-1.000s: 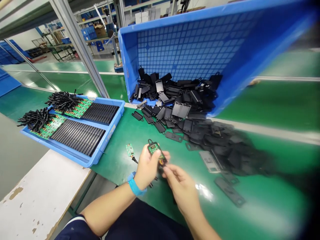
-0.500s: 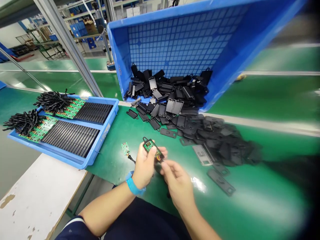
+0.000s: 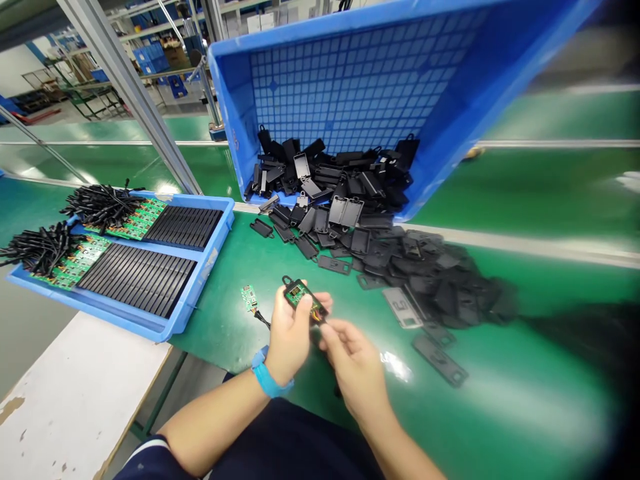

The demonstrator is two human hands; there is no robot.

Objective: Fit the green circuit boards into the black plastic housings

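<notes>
Low in the middle of the frame, the left hand [image 3: 290,337] closed around a black plastic casing [image 3: 309,292] holding a green circuit board [image 3: 300,297], while the right hand [image 3: 356,371] pinched its coloured wires [image 3: 317,313] above the green bench [image 3: 215,320].

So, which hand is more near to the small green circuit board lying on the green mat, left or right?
Left. The left hand, holding a black-cased display board, is just to the board's right, not touching it. The right hand is farther away, beyond the left hand.
</notes>
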